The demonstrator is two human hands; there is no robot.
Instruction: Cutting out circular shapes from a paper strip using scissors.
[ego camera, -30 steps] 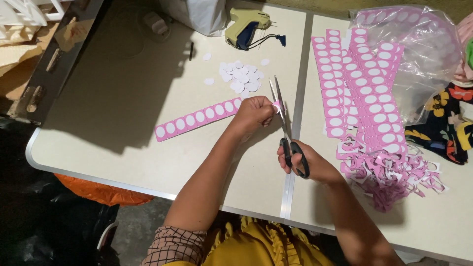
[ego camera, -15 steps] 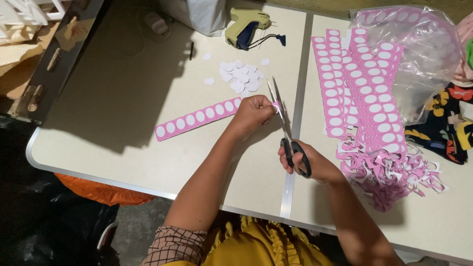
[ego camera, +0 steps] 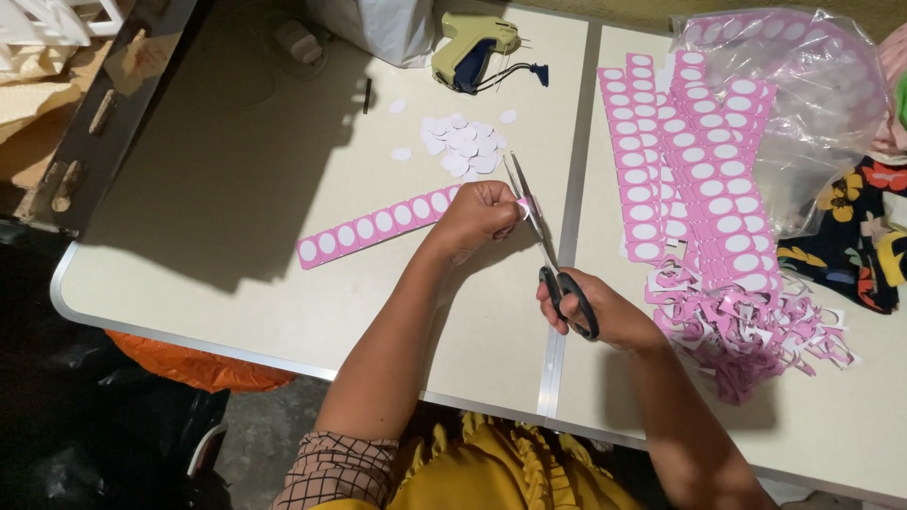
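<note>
- Table, cream, bears everything.
- Stacked pink strips lie right, scraps below them.
- Pink strip stretches left from the left hand, which pinches its end.
- Scissors, blades parted at that end, are gripped by the right hand.
- White discs are heaped above.

We saw bare table at left; white cutouts, pink strips and scraps blocked the right.
</note>
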